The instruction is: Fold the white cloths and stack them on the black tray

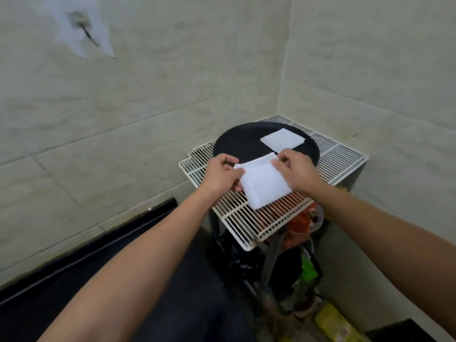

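White cloth (262, 185) pinched between left hand (219, 175) and right hand (297, 172), above wire rack (246, 218)

The one view comes from a camera worn on the person's head. It faces forward and steeply down into a corner where two tiled walls (148, 95) meet. The wide lens bends the tile lines toward the edges. The rack (340, 154) with the tray (237, 141) sits just right of centre, at arm's reach. Both forearms enter from the bottom corners; the left hand (220, 175) and right hand (297, 170) meet at a cloth (264, 183) near mid-frame.
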{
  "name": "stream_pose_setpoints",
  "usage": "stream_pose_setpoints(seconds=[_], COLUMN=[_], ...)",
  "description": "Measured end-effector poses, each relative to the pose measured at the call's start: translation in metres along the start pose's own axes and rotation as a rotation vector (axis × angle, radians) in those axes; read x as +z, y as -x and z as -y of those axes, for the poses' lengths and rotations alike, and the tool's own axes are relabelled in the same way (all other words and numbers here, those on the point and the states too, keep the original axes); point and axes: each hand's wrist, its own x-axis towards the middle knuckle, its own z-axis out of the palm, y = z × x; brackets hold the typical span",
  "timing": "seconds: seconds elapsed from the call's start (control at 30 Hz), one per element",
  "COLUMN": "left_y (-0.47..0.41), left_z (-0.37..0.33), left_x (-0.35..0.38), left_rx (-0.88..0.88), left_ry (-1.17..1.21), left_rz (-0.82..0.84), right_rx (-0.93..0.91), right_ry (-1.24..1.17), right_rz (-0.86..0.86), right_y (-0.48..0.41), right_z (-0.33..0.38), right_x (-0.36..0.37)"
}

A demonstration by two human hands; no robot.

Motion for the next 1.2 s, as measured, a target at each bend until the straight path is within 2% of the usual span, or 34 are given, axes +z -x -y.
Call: stream_pose_setpoints(seconds=[0.17, 0.37, 0.63, 0.87, 1.07, 1.2], left_y=[-0.062, -0.125, -0.209, -0.258, -0.271, -0.273], left_z=[-0.006, -0.001, -0.018, -0.022, -0.013, -0.006], left_x=[0.025, 0.049, 0.085, 0.123, 0.136, 0.138], left_rx=[-0.086, -0.165, -0.246, -0.315, -0.372, -0.336], left_ry=[-0.035, -0.08, -0.007, -0.006, -0.106, -0.259], left_rz=[-0.178, -0.303, -0.32, -0.269, -0.283, -0.299], right_rx=[-0.069, -0.091, -0.081, -0.072, -0.101, -0.151], right_ry=[-0.008, 0.032, 0.062, 0.155, 0.25, 0.384], right_rz=[0.123, 0.256, 0.3, 0.329, 0.362, 0.327], right_y=[-0.082, -0.159, -0.246, -0.291, -0.297, -0.294], right_z=[-0.024, -0.056, -0.095, -0.134, -0.147, -0.146], right_x=[0.005, 0.022, 0.013, -0.003, 0.005, 0.008])
